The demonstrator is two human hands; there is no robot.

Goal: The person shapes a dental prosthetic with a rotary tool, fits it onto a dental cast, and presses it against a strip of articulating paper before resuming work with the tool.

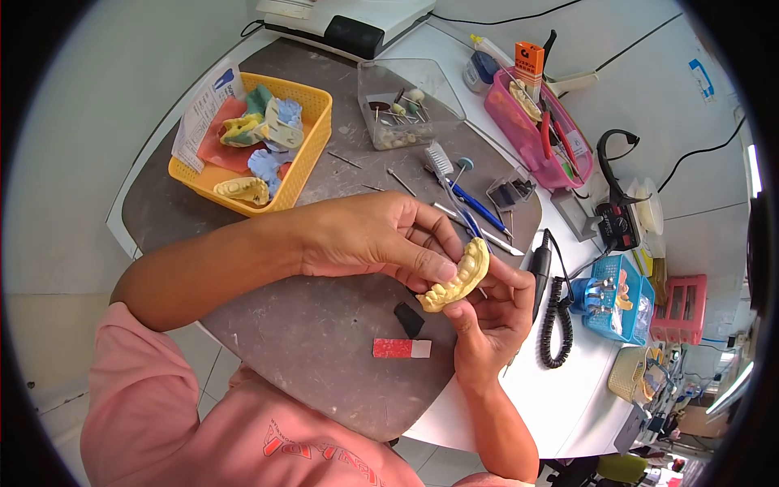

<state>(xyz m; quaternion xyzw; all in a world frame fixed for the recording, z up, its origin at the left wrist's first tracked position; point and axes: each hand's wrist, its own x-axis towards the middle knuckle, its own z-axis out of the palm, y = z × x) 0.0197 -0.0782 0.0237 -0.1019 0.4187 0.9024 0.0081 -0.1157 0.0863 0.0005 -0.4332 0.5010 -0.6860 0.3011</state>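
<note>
A cream-yellow dental cast (pixel 459 282) with a curved row of teeth is held up over the grey work mat. My left hand (pixel 381 239) grips it from the left, thumb pressed against the teeth side. From the right and below, my right hand (pixel 493 321) holds the same cast, its thumb at the lower edge and its fingers behind. Some fingertips of both hands are hidden by the cast. Below the hands lie a small black piece (pixel 408 320) and a red-and-white strip (pixel 402 348).
Beyond my left arm, a yellow basket (pixel 312 154) holds impressions and another cast. A clear box (pixel 385 89) of rotary bits, a toothbrush (pixel 439 159) and a blue pen (pixel 479 205) lie farther back. At right are a pink basket (pixel 507 109), a handpiece (pixel 540 272) and a blue basket (pixel 608 325).
</note>
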